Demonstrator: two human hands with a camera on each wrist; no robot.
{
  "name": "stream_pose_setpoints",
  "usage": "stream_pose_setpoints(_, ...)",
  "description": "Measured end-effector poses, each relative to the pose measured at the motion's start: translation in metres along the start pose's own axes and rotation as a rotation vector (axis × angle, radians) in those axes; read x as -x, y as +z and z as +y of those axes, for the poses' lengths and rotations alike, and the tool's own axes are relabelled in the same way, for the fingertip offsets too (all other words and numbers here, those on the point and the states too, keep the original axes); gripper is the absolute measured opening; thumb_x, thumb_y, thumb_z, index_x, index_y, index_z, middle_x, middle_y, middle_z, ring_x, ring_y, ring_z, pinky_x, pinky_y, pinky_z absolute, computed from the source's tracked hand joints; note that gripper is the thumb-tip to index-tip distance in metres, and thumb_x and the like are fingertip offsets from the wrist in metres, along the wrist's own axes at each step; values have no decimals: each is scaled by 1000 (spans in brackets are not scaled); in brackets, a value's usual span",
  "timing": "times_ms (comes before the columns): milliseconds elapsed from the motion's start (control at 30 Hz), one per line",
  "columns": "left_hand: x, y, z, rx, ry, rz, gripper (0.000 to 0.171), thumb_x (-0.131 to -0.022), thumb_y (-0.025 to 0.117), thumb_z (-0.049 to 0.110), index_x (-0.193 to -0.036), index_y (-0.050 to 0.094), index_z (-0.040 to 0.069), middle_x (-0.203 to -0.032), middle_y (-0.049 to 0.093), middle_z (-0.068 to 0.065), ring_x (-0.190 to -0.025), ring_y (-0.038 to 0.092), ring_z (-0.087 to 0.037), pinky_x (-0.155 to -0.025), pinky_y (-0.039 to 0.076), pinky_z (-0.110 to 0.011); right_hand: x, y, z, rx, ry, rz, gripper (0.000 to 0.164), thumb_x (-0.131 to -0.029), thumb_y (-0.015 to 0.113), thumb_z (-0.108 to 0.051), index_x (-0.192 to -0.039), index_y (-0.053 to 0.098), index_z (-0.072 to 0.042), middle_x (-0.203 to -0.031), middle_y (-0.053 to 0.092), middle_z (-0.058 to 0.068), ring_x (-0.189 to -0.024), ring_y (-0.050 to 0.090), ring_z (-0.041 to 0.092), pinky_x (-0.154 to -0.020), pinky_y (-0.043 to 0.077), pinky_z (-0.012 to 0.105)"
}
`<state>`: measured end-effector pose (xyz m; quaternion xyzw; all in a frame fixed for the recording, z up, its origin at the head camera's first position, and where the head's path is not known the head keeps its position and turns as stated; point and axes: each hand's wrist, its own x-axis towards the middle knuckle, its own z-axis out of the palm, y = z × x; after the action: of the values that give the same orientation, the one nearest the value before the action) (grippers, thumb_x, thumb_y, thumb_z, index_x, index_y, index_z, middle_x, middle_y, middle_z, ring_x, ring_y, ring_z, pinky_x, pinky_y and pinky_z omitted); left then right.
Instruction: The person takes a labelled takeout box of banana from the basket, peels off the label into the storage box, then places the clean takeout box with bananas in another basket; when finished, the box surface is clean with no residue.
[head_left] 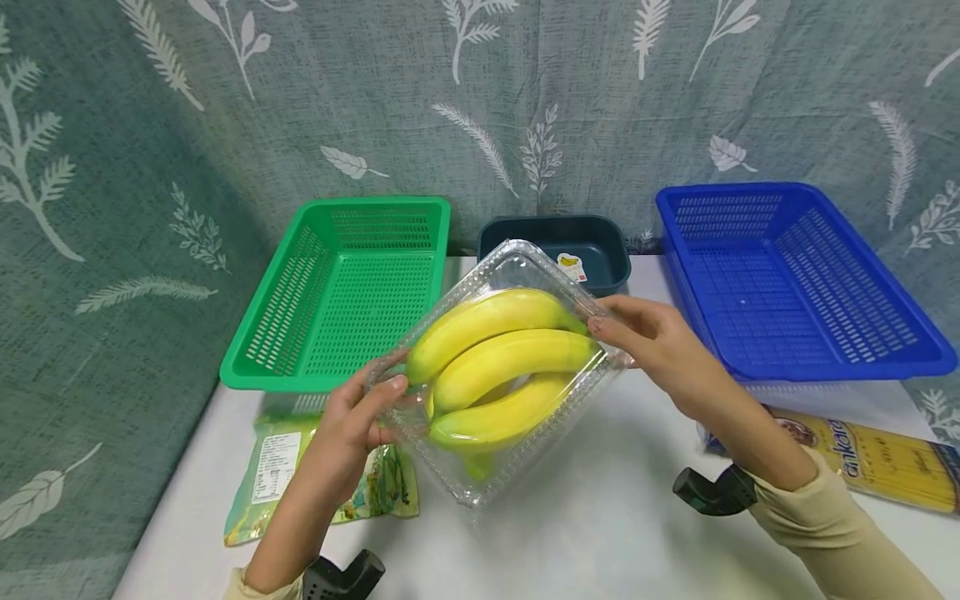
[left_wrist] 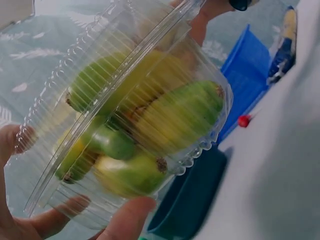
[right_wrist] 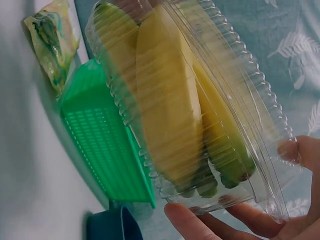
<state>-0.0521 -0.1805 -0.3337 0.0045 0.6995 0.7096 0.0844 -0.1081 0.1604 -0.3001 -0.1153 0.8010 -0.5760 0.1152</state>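
Observation:
A clear plastic clamshell box [head_left: 517, 250] with several yellow bananas [head_left: 517, 358] inside is held up above the table, turned at a slant. My left hand [head_left: 348, 429] grips its left corner, thumb on top and fingers beneath. The right hand [head_left: 667, 350] grips the opposite corner in the same way. In the left wrist view the greenish banana ends [left_wrist: 132, 175] show through the ribbed wall, with the lid seam across them. In the right wrist view, fingers [right_wrist: 250, 217] lie under the box [right_wrist: 272, 187].
Behind stand a green basket [head_left: 337, 387], a dark teal bin [head_left: 615, 258] with a banana sticker, and a blue basket [head_left: 825, 367]. A green packet [head_left: 255, 508] lies at left, a yellow pasta pack [head_left: 892, 467] at right, all on a white table [head_left: 585, 533]. A patterned curtain [head_left: 405, 92] hangs behind.

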Motion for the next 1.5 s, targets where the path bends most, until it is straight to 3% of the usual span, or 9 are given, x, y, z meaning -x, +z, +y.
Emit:
stream_pose_setpoints(200, 1, -10, 4, 56, 23, 20, 52, -104, 51, 19, -150, 38, 1, -142, 44, -21, -105, 68, -19, -72, 60, -34, -16, 7, -9, -30, -7, -8, 44, -101, 58, -31, -134, 59, -3, -127, 62, 14, -114, 58, 28, -91, 50, 51)
stream_pose_setpoints(400, 1, -18, 7, 94, 64, 42, 50, -105, 49, 20, -149, 37, 0, -137, 46, -19, -105, 68, -20, -73, 60, -37, -32, 15, -21, -82, -48, -15, 43, -100, 59, -27, -133, 59, 1, -137, 56, 13, -125, 52, 27, -98, 48, 55)
stream_pose_setpoints(600, 0, -26, 10, 136, 103, 79, 49, -105, 48, 19, -148, 37, -2, -128, 56, -12, -103, 69, -20, -73, 60, -35, -50, 21, -32, -99, -80, -44, 36, -102, 59, -25, -126, 60, 1, -136, 57, 11, -124, 52, 25, -99, 49, 49)
stream_pose_setpoints(800, 0, -36, 13, 158, 111, 108, 52, -105, 49, 22, -150, 35, -1, -129, 54, -15, -105, 69, -23, -77, 59, -38, -73, 24, -44, -39, -126, -83, 34, -101, 61, -25, -126, 65, -2, -129, 59, 10, -116, 57, 23, -91, 54, 42)
stream_pose_setpoints(1233, -4, -65, 17, 188, 116, 220, 42, -105, 52, 26, -143, 47, 10, -124, 59, -7, -105, 67, -20, -73, 59, -30, -133, 53, -66, -107, -71, -148, 33, -101, 61, -24, -125, 64, -1, -133, 54, 11, -121, 54, 23, -84, 57, 38)
stream_pose_setpoints(1367, -5, -76, 15, 244, 118, 223, 37, -104, 52, 24, -139, 51, 12, -123, 59, -7, -104, 67, -20, -71, 59, -29, -145, 63, -70, -125, -66, -161, 33, -101, 61, -24, -125, 64, 0, -141, 49, 10, -129, 49, 23, -85, 57, 36)
stream_pose_setpoints(1500, -5, -85, 15, 289, 131, 224, 32, -105, 52, 22, -135, 55, 14, -122, 55, -8, -103, 67, -21, -72, 58, -29, -156, 74, -71, -151, -64, -164, 32, -101, 61, -23, -123, 65, 0, -135, 52, 11, -126, 51, 23, -84, 57, 35)
